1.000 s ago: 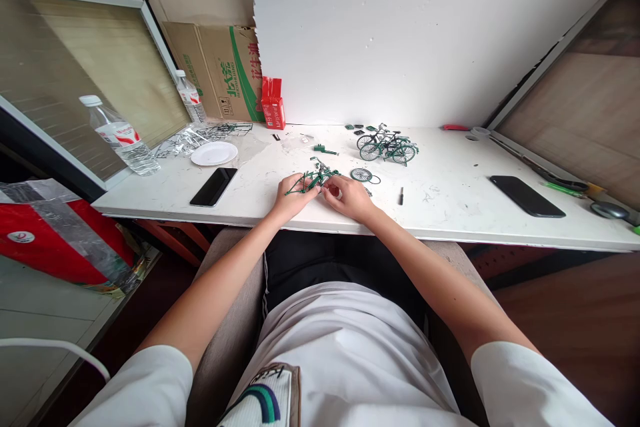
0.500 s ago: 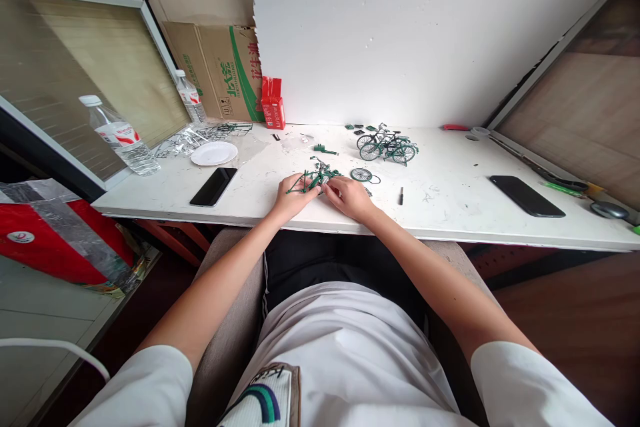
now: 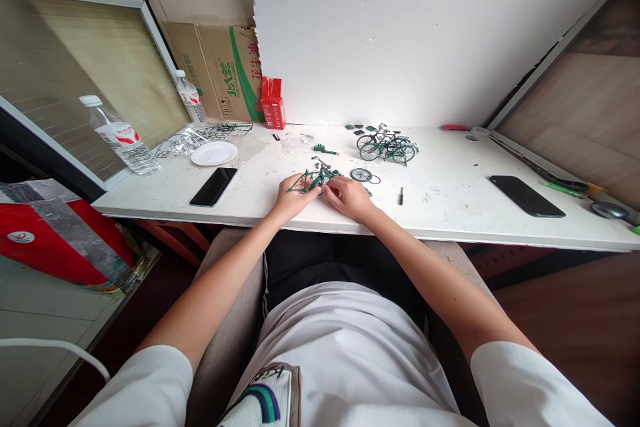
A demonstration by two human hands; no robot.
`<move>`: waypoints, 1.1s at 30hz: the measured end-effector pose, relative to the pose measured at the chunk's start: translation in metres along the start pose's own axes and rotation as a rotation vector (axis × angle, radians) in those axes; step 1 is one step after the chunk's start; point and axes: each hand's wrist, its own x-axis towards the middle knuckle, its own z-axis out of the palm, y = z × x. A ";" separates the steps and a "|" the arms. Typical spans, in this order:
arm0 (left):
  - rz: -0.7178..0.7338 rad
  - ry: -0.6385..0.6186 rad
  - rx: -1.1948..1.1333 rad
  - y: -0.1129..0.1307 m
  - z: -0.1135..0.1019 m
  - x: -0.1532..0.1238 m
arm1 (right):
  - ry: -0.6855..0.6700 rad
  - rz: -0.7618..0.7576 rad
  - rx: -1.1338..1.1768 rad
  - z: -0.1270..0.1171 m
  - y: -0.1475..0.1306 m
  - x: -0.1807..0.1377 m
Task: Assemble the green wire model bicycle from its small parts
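Note:
Between my hands, just above the table's front part, is a green model bicycle frame (image 3: 316, 180). My left hand (image 3: 291, 199) is closed around its left part. From the other side, my right hand (image 3: 350, 196) pinches at the bicycle's lower part; its fingertips meet my left thumb, and the exact spot they grip is hidden. Beyond my right hand lie a spoked wheel (image 3: 360, 175) and a thin ring (image 3: 374, 179). A green piece (image 3: 325, 149) lies behind the frame. Assembled model bicycles (image 3: 385, 145) stand farther back.
On the left are a phone (image 3: 214, 187), a white paper plate (image 3: 214, 153) and a water bottle (image 3: 120, 136). To the right are a small black stick (image 3: 401, 196), a dark phone (image 3: 527, 196) and a mouse (image 3: 609, 209). A red box (image 3: 273, 104) stands at the back.

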 end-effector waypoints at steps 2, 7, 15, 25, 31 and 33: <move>0.000 0.002 0.004 0.000 0.000 0.000 | 0.006 -0.005 0.000 0.000 0.000 0.000; -0.004 0.003 0.000 0.001 0.000 -0.001 | 0.001 -0.005 0.003 0.000 0.000 0.000; -0.003 0.010 0.001 0.002 0.000 -0.002 | 0.007 0.016 0.027 -0.004 -0.004 -0.001; -0.003 0.002 -0.005 -0.001 0.000 -0.001 | 0.006 0.029 0.026 -0.002 -0.003 -0.001; -0.013 -0.003 -0.017 0.000 0.001 -0.001 | 0.001 0.029 -0.015 0.000 0.000 0.000; -0.016 -0.005 -0.018 0.000 0.001 -0.002 | 0.003 0.029 -0.018 0.000 0.000 0.000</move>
